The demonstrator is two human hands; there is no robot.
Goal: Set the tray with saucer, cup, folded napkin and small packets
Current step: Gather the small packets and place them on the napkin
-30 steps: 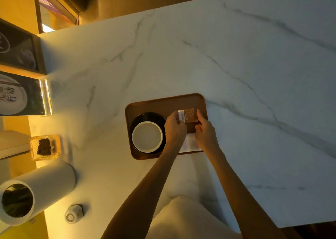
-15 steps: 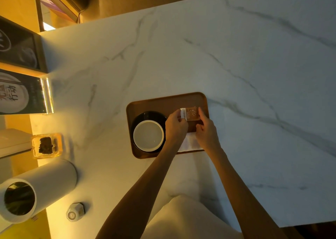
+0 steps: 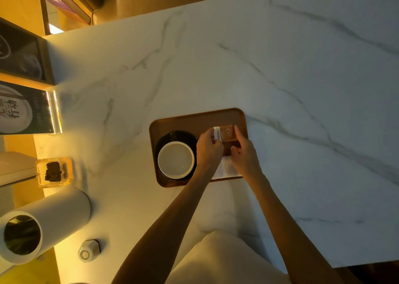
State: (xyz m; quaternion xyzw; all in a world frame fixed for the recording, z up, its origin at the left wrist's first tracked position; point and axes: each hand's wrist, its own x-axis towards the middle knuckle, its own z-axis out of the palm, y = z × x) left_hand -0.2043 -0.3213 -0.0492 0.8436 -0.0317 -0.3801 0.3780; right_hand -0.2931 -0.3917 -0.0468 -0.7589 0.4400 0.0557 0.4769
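A brown wooden tray (image 3: 194, 119) lies on the marble table. On its left half a white cup (image 3: 176, 160) stands on a dark saucer (image 3: 179, 135). A folded white napkin (image 3: 225, 170) lies at the tray's near right, partly under my hands. A small brown packet (image 3: 226, 133) with a white end sits over the tray's right half, pinched between my left hand (image 3: 208, 148) on its left edge and my right hand (image 3: 244, 154) on its right edge. Whether the packet rests on the tray or is held just above it I cannot tell.
At the table's left edge stand a white cylinder (image 3: 43, 221) with a dark opening, a clear box of dark bits (image 3: 54, 171), a small faceted grey object (image 3: 88, 250) and upright printed signs (image 3: 23, 109). The table edge runs close to my body at the bottom.
Both hands have stayed on the packet; they and the packet have shifted very slightly toward the tray's far right. Cup, saucer and napkin have not moved.
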